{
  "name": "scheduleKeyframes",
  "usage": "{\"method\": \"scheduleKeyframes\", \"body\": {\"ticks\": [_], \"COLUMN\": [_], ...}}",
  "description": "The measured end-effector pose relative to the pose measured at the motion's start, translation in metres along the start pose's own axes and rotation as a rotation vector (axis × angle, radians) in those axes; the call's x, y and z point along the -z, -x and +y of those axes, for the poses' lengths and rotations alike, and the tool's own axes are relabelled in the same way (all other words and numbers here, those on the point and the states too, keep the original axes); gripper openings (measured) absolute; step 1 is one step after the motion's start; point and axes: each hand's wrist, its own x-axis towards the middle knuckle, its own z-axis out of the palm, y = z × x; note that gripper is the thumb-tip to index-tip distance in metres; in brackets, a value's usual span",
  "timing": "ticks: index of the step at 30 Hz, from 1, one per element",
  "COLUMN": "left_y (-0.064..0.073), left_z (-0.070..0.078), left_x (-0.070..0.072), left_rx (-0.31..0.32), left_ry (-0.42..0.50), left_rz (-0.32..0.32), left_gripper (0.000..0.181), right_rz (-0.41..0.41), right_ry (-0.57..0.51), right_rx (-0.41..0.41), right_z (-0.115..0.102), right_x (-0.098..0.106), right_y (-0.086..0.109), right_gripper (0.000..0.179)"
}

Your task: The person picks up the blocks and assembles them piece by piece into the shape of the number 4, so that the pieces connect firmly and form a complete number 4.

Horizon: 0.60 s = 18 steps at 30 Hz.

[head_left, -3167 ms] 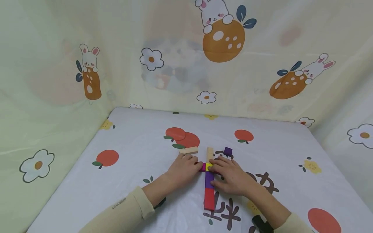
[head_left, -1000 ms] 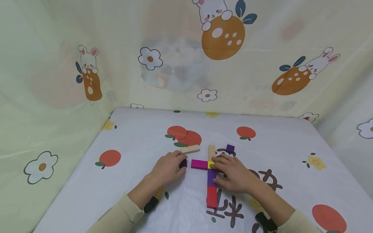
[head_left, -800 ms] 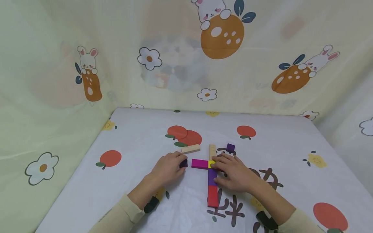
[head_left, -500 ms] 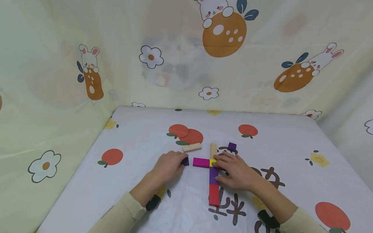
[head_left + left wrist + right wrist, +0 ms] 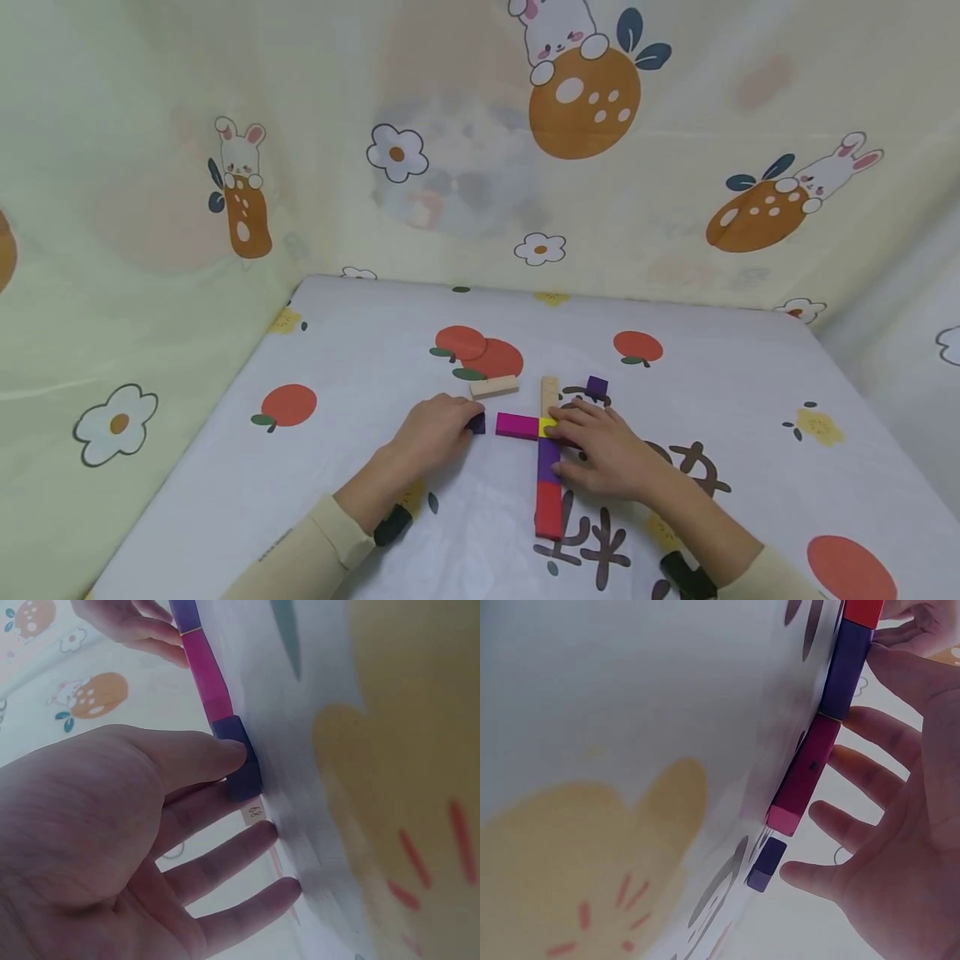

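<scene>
My left hand (image 5: 433, 435) pinches a small dark purple block (image 5: 477, 424) between thumb and index finger; the left wrist view shows the thumb across this block (image 5: 244, 776). A short gap separates it from a magenta block (image 5: 516, 426), the left arm of a flat cross. At the centre is a yellow piece (image 5: 546, 427), with a wooden block (image 5: 550, 394) beyond it and a purple block (image 5: 548, 461) and red block (image 5: 548, 512) on the near side. My right hand (image 5: 606, 452) rests against the centre, fingers spread, partly covering a dark red-magenta block (image 5: 804, 776) on the right.
A loose wooden block (image 5: 493, 387) lies beyond my left fingers. Another dark purple cube (image 5: 597, 387) sits past my right hand. A patterned cloth covers the table (image 5: 375, 333), and a printed curtain (image 5: 450, 208) stands behind and at both sides.
Since the earliest frame, my left hand has moved left off the magenta block and taken hold of the dark purple block. My right hand stays at the cross. Little differs over the last second.
</scene>
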Motion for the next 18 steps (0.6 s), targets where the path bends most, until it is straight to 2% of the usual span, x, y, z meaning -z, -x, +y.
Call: {"method": "scheduleKeyframes", "body": {"ticks": [10,18], "left_y": [-0.0013,-0.0007], "left_z": [0.0042,0.0037], "left_x": [0.0024,0.003], "left_rx": [0.02,0.002], "left_ry": [0.018,0.016], "left_rz": [-0.033,-0.018], "left_gripper": [0.028,0.031], "right_rz": [0.002,-0.001], "right_ry": [0.007,0.012], "right_rx": [0.002,-0.005], "right_z": [0.0003,-0.0005], "right_x": [-0.0004,-0.0001], "right_y": [0.0008,0.0007], "right_gripper": [0.044,0.045]}}
